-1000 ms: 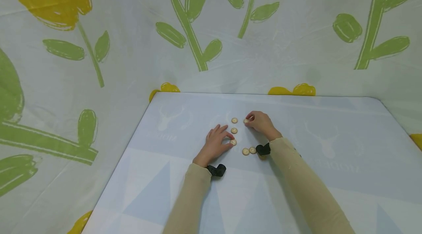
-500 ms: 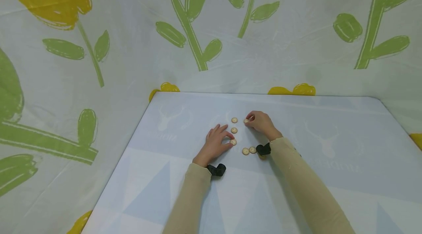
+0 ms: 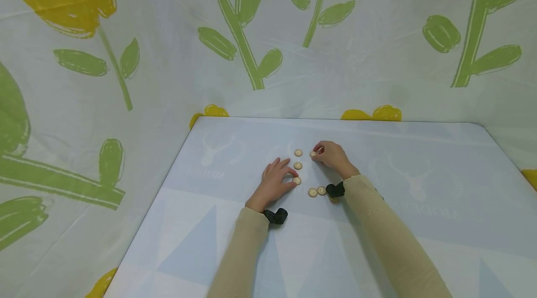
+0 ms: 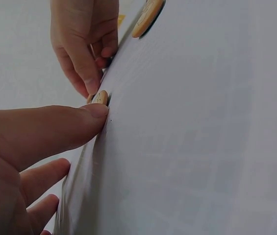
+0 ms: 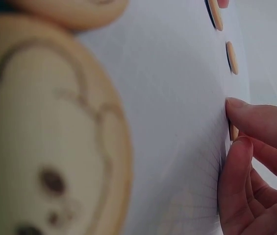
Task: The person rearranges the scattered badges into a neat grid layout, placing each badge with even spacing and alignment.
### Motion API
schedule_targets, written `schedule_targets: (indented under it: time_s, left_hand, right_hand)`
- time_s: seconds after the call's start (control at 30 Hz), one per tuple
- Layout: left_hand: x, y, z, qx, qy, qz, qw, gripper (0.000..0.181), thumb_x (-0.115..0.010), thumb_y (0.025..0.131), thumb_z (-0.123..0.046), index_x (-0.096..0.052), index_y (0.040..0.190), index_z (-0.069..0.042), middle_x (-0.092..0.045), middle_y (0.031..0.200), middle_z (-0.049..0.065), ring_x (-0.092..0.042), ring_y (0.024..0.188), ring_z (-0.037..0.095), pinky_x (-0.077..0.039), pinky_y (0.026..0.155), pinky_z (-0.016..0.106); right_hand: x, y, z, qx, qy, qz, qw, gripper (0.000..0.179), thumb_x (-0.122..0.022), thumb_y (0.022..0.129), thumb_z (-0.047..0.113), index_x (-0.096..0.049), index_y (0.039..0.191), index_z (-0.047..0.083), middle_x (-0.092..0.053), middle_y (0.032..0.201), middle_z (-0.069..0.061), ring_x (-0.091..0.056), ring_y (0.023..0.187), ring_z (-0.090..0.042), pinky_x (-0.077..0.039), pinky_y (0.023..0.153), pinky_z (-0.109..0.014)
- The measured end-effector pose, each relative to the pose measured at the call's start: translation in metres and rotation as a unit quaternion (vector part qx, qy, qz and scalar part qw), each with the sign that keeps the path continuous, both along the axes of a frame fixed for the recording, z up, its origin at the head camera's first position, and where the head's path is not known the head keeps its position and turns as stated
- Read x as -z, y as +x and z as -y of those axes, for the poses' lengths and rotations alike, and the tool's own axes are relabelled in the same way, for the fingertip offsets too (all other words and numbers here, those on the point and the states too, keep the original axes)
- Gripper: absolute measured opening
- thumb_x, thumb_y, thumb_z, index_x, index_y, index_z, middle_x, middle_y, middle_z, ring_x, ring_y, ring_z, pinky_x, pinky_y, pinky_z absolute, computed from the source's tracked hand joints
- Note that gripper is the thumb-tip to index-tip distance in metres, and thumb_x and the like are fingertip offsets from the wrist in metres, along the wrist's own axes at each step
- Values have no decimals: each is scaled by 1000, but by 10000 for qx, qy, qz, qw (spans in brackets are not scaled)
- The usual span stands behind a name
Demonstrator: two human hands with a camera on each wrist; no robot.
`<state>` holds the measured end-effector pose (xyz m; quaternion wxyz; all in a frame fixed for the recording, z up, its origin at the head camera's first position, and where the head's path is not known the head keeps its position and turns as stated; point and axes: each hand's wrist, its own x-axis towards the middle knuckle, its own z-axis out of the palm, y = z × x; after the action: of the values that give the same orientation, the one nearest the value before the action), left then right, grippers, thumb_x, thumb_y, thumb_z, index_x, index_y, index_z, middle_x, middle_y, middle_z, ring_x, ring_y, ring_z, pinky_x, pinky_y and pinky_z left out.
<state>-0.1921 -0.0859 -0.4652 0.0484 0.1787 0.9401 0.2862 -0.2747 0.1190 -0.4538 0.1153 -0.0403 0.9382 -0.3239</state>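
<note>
In the head view my left hand [image 3: 274, 183] holds a small round wooden disc [image 3: 297, 181] on the table between thumb and index finger, other fingers spread. Its thumb [image 4: 79, 120] lies at the disc's edge in the left wrist view. Beyond that disc, two more wooden discs [image 3: 298, 166] continue a column leading away from me. Farther right my right hand [image 3: 331, 157] pinches another disc [image 3: 313, 154], level with the column's far end. That disc [image 5: 234, 131] is partly hidden by thumb and fingertip in the right wrist view.
Nearer me lie a few wooden discs [image 3: 313, 192], one partly under the right wrist's black camera [image 3: 334, 190]. A close disc [image 5: 55, 147] shows a dark line-drawn animal face. The pale blue-white table [image 3: 235, 242] meets a flower-print cloth [image 3: 168, 55] at its back and left.
</note>
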Motion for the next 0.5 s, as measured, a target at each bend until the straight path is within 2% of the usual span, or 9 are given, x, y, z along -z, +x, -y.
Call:
schedule_targets:
  time_s: [0.5]
  left_hand:
    - [-2,1,-1,-6,-22,73,10000,15,-62,83,-27,-61,97,-23,-30,143,3,-9,134,25,-5,104,48]
  right_hand:
    - [0,-1,1,49,5,55,10000,27,-65,81,25,-58,102,9,-55,91,-8,-48,82,-23,-41,71,-32]
